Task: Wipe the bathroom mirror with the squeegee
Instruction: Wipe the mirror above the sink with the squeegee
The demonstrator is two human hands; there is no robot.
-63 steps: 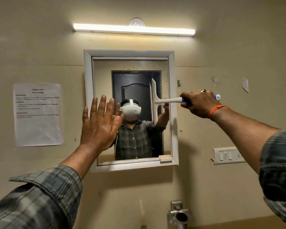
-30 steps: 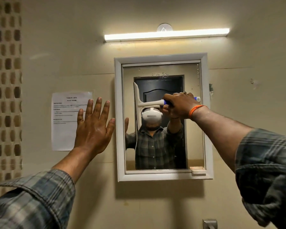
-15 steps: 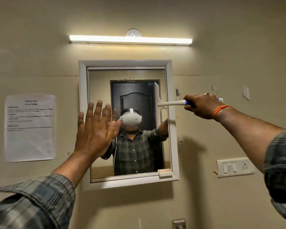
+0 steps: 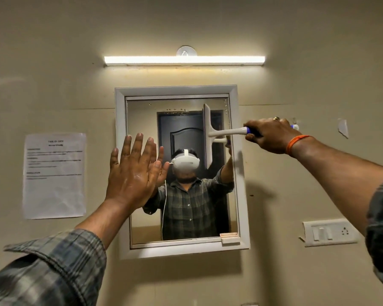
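Observation:
A white-framed mirror (image 4: pixel 234 164) hangs on the beige wall. My right hand (image 4: pixel 269 135) grips the blue handle of a white squeegee (image 4: pixel 207 135), whose blade stands vertical against the glass in the upper right part of the mirror. My left hand (image 4: pixel 134 171) is flat with fingers straight and spread, lying over the mirror's left frame edge and glass; whether it presses the surface I cannot tell. The mirror reflects a person in a plaid shirt with a white headset.
A tube light (image 4: pixel 184 60) glows above the mirror. A printed paper notice (image 4: pixel 54 175) is stuck to the wall at the left. A white switch plate (image 4: pixel 329 233) sits lower right, and a torn paper scrap (image 4: pixel 343 128) is at the right.
The squeegee swept left across the glass, returned to the right edge, and now sits slightly further left on the glass. My left hand stays flat at the mirror's left side.

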